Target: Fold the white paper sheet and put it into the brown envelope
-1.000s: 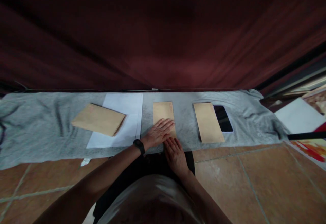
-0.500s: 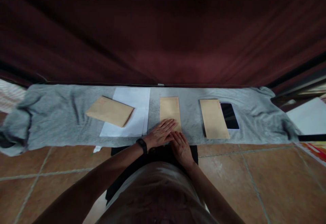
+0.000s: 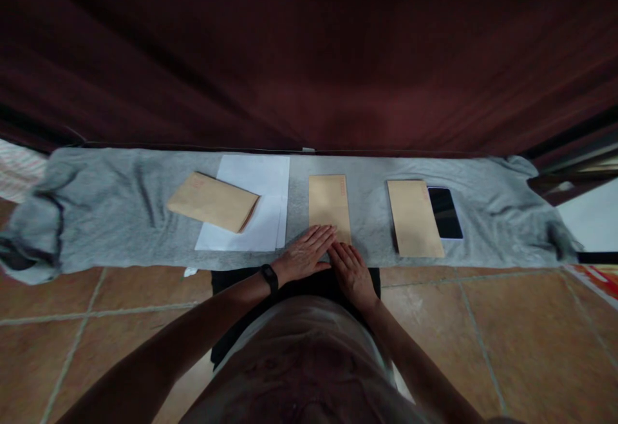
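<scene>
A narrow brown envelope (image 3: 329, 204) lies upright in the middle of a grey cloth (image 3: 120, 218). My left hand (image 3: 306, 255) rests flat on its near end, fingers stretched out, a black band on the wrist. Beside it, my right hand (image 3: 354, 273) lies flat at the envelope's near right corner, fingers extended. Neither hand grips anything.
To the left, a stack of brown envelopes (image 3: 212, 201) lies on white paper sheets (image 3: 255, 195). To the right lie another brown envelope (image 3: 414, 217) and a dark phone (image 3: 445, 212). A dark red curtain (image 3: 309, 57) hangs behind. Tiled floor (image 3: 506, 334) lies in front.
My head has shifted, so the whole scene has moved in view. My right hand has moved forward to the envelope's near edge. My left hand stays flat on it.
</scene>
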Action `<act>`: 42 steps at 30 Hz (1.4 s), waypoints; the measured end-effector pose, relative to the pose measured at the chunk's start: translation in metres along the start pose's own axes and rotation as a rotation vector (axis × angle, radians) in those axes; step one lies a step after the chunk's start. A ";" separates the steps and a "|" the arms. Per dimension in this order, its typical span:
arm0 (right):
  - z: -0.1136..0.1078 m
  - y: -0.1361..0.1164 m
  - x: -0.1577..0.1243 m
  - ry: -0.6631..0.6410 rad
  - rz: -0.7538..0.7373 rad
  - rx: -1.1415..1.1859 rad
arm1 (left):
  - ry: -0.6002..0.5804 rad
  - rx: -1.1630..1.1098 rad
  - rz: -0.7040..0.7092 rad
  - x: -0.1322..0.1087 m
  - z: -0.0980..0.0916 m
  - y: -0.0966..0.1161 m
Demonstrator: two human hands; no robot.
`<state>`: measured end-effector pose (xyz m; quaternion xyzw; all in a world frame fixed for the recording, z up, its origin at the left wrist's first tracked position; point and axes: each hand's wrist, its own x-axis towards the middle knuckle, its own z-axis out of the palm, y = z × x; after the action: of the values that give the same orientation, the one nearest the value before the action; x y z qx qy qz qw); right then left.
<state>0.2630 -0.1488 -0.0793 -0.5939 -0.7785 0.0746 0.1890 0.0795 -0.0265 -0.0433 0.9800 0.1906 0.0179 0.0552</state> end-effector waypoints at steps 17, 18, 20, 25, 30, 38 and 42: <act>-0.020 0.012 -0.008 -0.080 0.020 -0.018 | -0.019 -0.025 0.034 -0.027 0.000 -0.002; -0.021 0.013 -0.009 -0.081 0.022 -0.019 | -0.018 -0.018 0.032 -0.029 0.002 -0.002; -0.023 0.015 -0.012 -0.079 0.033 -0.020 | -0.011 -0.005 0.024 -0.034 0.005 -0.002; -0.029 0.011 -0.011 -0.043 0.081 -0.013 | 0.052 0.011 0.000 -0.042 0.012 0.001; -0.025 -0.006 0.003 0.000 0.104 -0.003 | 0.113 0.039 -0.043 -0.041 0.016 0.008; -0.017 -0.008 0.012 0.115 0.287 0.011 | 0.197 0.096 -0.107 -0.045 0.023 0.018; -0.014 -0.002 0.021 0.226 0.424 -0.013 | 0.269 0.124 -0.135 -0.045 0.029 0.020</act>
<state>0.2616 -0.1310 -0.0618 -0.7499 -0.6106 0.0404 0.2512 0.0466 -0.0648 -0.0702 0.9553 0.2623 0.1333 -0.0302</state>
